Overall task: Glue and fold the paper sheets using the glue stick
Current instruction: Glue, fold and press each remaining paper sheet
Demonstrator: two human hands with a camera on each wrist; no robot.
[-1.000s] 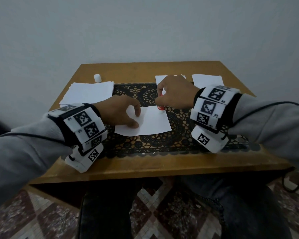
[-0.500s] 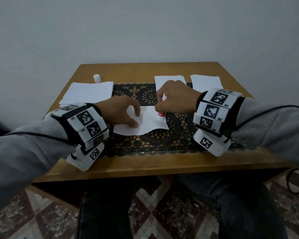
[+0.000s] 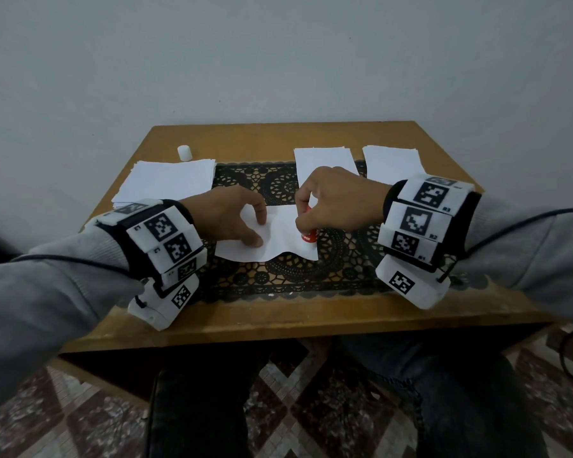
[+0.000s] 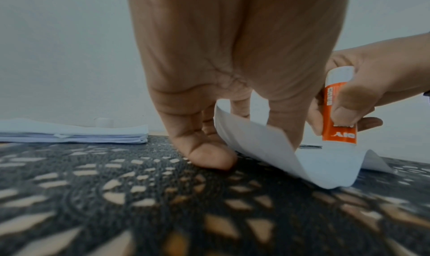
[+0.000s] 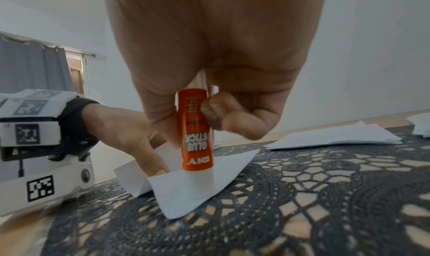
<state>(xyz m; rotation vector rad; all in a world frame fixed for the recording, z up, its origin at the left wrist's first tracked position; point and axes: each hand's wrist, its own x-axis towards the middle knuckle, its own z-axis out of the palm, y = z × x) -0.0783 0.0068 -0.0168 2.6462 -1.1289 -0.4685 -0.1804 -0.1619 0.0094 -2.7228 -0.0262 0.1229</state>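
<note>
Since the earlier frame the orange-and-white glue stick [image 3: 308, 239], gripped by the right hand [image 3: 336, 201], travels toward the near right corner of the white paper sheet [image 3: 242, 251], which buckles at frame centre under the left hand's [image 3: 227, 216] pressing fingertips [image 4: 210, 156], suggesting gluing is nearly done.

Dim, soft light; blurred wide-angle edges
</note>
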